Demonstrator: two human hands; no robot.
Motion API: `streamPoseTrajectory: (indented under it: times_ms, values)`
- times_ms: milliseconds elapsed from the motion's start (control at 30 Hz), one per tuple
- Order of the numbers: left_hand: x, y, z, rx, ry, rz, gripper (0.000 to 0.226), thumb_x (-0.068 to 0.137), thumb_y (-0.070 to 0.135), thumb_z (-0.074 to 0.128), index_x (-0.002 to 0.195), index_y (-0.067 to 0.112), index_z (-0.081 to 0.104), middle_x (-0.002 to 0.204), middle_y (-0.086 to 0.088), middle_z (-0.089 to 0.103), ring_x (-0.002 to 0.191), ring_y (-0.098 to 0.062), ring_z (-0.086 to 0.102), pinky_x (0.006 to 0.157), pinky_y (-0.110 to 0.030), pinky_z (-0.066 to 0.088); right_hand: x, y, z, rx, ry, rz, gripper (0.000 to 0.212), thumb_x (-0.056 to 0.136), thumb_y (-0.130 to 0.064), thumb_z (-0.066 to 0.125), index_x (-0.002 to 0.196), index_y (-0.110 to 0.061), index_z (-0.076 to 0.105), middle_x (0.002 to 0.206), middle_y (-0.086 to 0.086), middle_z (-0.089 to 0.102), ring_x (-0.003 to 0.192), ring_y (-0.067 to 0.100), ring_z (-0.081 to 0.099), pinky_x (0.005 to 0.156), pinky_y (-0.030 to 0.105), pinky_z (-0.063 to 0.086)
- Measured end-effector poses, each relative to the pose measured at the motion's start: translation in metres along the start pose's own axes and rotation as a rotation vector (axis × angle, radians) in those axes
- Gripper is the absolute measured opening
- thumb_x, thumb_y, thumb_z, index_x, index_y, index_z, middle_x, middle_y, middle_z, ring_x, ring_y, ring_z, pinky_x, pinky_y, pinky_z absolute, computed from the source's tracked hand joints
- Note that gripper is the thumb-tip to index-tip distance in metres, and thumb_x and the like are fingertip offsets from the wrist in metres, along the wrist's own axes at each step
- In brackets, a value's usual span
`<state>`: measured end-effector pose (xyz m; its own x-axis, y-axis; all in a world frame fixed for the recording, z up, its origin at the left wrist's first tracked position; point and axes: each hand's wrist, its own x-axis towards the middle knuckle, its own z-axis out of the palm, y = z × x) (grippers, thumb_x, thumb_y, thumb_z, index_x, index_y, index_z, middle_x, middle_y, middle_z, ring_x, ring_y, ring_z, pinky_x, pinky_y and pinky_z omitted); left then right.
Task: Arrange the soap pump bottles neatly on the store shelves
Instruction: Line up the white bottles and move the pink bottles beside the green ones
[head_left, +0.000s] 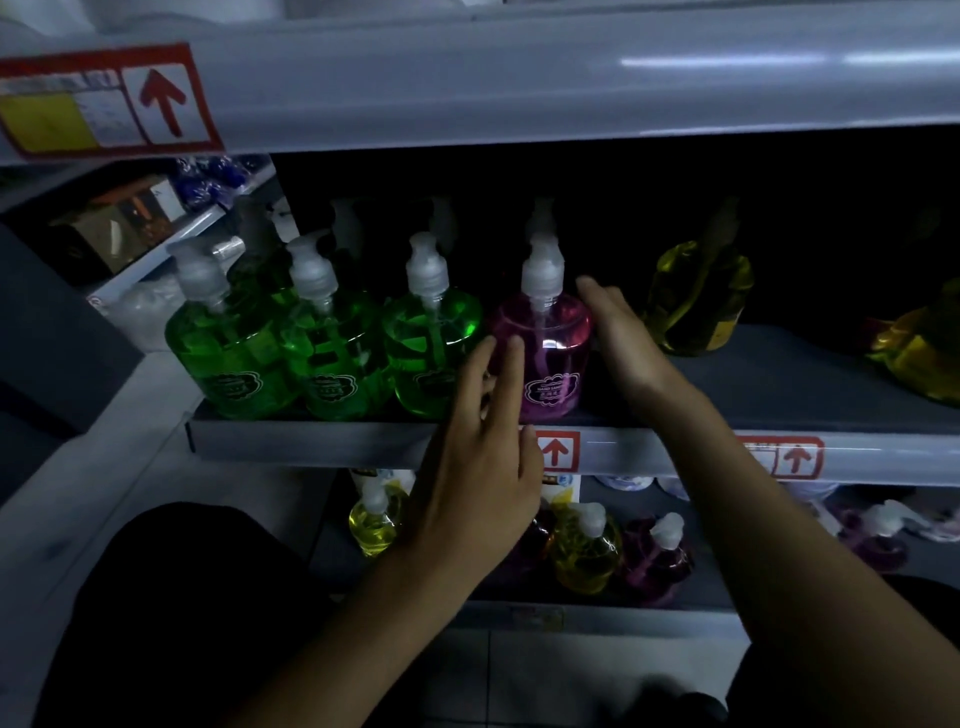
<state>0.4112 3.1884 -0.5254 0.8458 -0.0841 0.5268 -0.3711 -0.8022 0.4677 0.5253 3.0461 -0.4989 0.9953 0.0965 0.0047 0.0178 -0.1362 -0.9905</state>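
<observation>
A pink pump bottle (550, 353) stands upright at the front of the middle shelf (779, 379), right of three green pump bottles (431, 343) in a row. My left hand (483, 457) reaches up with straight fingers touching the pink bottle's left front. My right hand (618, 332) lies flat against the bottle's right side, fingers straight. Two yellow bottles (696, 296) stand farther right in the dark, the nearer one tilted.
The upper shelf's front rail (519, 83) overhangs the bottles. The lower shelf (597, 608) holds yellow and purple pump bottles (587, 551). Price tags with red arrows (556, 452) sit on the rails. A side shelf with boxes (114, 223) is at left.
</observation>
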Motion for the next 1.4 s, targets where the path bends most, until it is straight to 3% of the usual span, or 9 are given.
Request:
streamPoseTrajectory:
  times_ms: [200, 333, 467, 600, 767, 867, 1067, 1267, 1400]
  values:
    - [0.0, 0.001, -0.002, 0.045, -0.041, 0.007, 0.075, 0.094, 0.014, 0.053, 0.154, 0.016, 0.009, 0.161, -0.001, 0.0, 0.135, -0.014, 0.034, 0.089, -0.012, 0.034, -0.003, -0.002, 0.006, -0.079, 0.028, -0.015, 0.035, 0.1, -0.05, 0.026, 0.118, -0.025, 0.043, 0.123, 0.004, 0.055, 0.117, 0.019, 0.052, 0.102, 0.043, 0.042]
    - [0.001, 0.003, -0.003, 0.026, -0.036, -0.005, 0.075, 0.096, 0.016, 0.051, 0.154, 0.017, 0.003, 0.161, 0.003, -0.006, 0.125, 0.011, 0.017, 0.087, 0.001, 0.025, -0.013, -0.006, 0.006, -0.115, 0.019, -0.057, 0.04, 0.101, -0.049, 0.022, 0.121, -0.023, 0.044, 0.125, 0.005, 0.055, 0.119, 0.02, 0.052, 0.105, 0.047, 0.04]
    - [0.001, 0.005, -0.003, -0.009, 0.009, -0.008, 0.069, 0.093, 0.013, 0.055, 0.152, 0.013, 0.019, 0.155, -0.001, 0.019, 0.125, 0.005, 0.028, 0.087, 0.011, 0.021, -0.027, -0.013, 0.001, -0.205, -0.023, -0.053, 0.058, 0.093, -0.061, 0.025, 0.136, -0.024, 0.039, 0.139, 0.005, 0.049, 0.13, 0.024, 0.046, 0.109, 0.047, 0.036]
    - [-0.001, 0.007, -0.003, -0.045, 0.091, 0.076, 0.053, 0.089, 0.009, 0.057, 0.14, 0.01, 0.042, 0.131, -0.003, 0.044, 0.103, 0.0, 0.046, 0.081, -0.01, 0.044, -0.05, -0.02, -0.02, -0.47, 0.116, -0.171, 0.046, 0.1, -0.039, 0.042, 0.14, -0.018, 0.045, 0.117, -0.002, 0.056, 0.111, 0.014, 0.053, 0.087, 0.024, 0.036]
    - [0.005, 0.021, 0.005, -0.178, 0.062, 0.126, 0.041, 0.089, 0.018, 0.048, 0.129, 0.01, 0.054, 0.116, 0.0, 0.054, 0.098, -0.007, 0.055, 0.083, -0.013, 0.045, -0.066, -0.019, -0.073, -0.57, 0.28, -0.098, 0.02, 0.092, -0.024, 0.057, 0.105, -0.015, 0.069, 0.089, 0.002, 0.064, 0.084, 0.018, 0.057, 0.083, 0.042, 0.05]
    - [0.023, 0.046, 0.017, -0.314, -0.031, 0.12, 0.043, 0.092, 0.009, 0.053, 0.134, 0.012, 0.051, 0.117, 0.001, 0.054, 0.102, -0.004, 0.055, 0.086, -0.015, 0.049, -0.072, -0.02, -0.1, -0.485, 0.334, -0.019, 0.023, 0.092, -0.019, 0.058, 0.112, -0.013, 0.067, 0.105, 0.008, 0.067, 0.099, 0.024, 0.06, 0.092, 0.049, 0.05]
    - [0.093, 0.084, 0.061, -0.443, -0.259, -0.141, 0.053, 0.091, 0.0, 0.05, 0.141, 0.015, 0.039, 0.132, -0.003, 0.05, 0.121, -0.015, 0.049, 0.096, -0.027, 0.044, -0.051, -0.009, -0.126, -0.587, 0.296, 0.081, 0.034, 0.089, -0.015, 0.061, 0.121, -0.005, 0.054, 0.111, 0.014, 0.061, 0.104, 0.032, 0.059, 0.092, 0.046, 0.05]
    - [0.146, 0.095, 0.086, -0.488, -0.31, -0.547, 0.015, 0.091, -0.001, 0.04, 0.084, 0.009, 0.048, 0.077, -0.002, 0.046, 0.071, -0.016, 0.047, 0.052, -0.024, 0.034, -0.018, -0.004, -0.137, -0.5, 0.238, 0.113, 0.044, 0.076, -0.018, 0.065, 0.117, -0.007, 0.054, 0.11, 0.018, 0.064, 0.104, 0.035, 0.062, 0.091, 0.05, 0.052]
    - [0.15, 0.096, 0.1, -0.533, -0.311, -0.621, 0.025, 0.097, 0.0, 0.03, 0.105, 0.003, 0.053, 0.077, 0.004, 0.04, 0.079, -0.015, 0.045, 0.065, -0.025, 0.035, -0.016, -0.001, -0.138, -0.434, 0.208, 0.123, 0.028, 0.084, -0.009, 0.063, 0.112, -0.011, 0.061, 0.107, 0.012, 0.067, 0.101, 0.027, 0.062, 0.092, 0.046, 0.053]
